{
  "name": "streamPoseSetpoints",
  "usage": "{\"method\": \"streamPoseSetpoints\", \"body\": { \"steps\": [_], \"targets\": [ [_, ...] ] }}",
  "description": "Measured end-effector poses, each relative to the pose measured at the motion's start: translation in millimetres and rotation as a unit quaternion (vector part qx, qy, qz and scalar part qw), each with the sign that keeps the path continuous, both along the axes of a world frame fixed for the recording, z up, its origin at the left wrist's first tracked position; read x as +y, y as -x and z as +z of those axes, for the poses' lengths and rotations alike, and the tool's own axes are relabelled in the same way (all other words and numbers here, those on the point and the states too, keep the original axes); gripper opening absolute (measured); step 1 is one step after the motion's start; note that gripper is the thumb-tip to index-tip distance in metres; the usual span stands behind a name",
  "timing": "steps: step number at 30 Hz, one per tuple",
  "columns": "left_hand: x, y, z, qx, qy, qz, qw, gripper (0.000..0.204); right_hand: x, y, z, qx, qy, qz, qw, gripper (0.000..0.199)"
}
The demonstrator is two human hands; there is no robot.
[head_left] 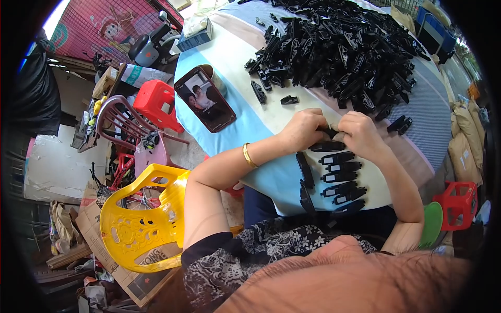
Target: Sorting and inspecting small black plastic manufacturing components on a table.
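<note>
Close together over the striped tablecloth [276, 180], my left hand [303, 128] and my right hand [360, 134] pinch a small black plastic part [331, 132] between their fingertips. The fingers cover most of it. Just below them, toward my body, several similar black plastic parts [342, 168] lie side by side in a column. Two longer black pieces [305, 170] lie to its left, end to end. Beyond my hands spreads a large heap of glossy black plastic parts [334, 52]. Single loose pieces [289, 99] sit at its near edge. A gold bangle [249, 155] circles my left wrist.
A phone [205, 99] leans against a cup [207, 70] on the table's left side. A tissue box [195, 35] stands at the far left edge. Around the table are a yellow plastic chair [141, 229], a red stool [156, 104] and another red stool [455, 206].
</note>
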State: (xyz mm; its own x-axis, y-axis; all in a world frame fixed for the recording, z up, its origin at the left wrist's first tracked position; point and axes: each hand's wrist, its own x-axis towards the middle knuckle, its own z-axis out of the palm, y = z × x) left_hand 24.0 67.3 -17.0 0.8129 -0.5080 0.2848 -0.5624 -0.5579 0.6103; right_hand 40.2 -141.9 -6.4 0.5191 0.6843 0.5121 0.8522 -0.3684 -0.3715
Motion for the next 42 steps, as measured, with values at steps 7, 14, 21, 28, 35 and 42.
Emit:
{"method": "streamPoseSetpoints", "body": {
  "steps": [7,14,21,28,35,42],
  "targets": [
    [41.3,1.8,16.6,-0.071,-0.120,0.101,0.985,0.053,-10.6,3.9,15.6,0.209,-0.024,0.060,0.976,0.015],
    [89.4,-31.7,5.6,-0.060,-0.144,0.297,0.942,0.070,3.4,0.1,8.2,0.263,0.027,0.053,0.963,0.018],
    [0.7,-21.8,-1.8,-0.042,-0.010,0.114,0.993,0.043,12.6,-1.9,3.6,0.215,-0.045,-0.050,0.974,0.048],
    [-9.7,-25.7,-6.4,-0.025,0.049,0.074,0.996,0.036,4.0,-11.0,0.7,0.127,0.034,-0.095,0.987,0.042],
    [4.9,-28.6,6.4,0.239,0.232,0.061,0.941,0.026,2.8,-12.3,-4.4,-0.038,0.010,-0.088,0.995,0.026],
    [13.6,-37.5,-3.9,0.292,0.222,0.097,0.925,0.014,-4.9,-4.1,13.3,0.082,0.090,-0.119,0.985,0.021]
  ]
}}
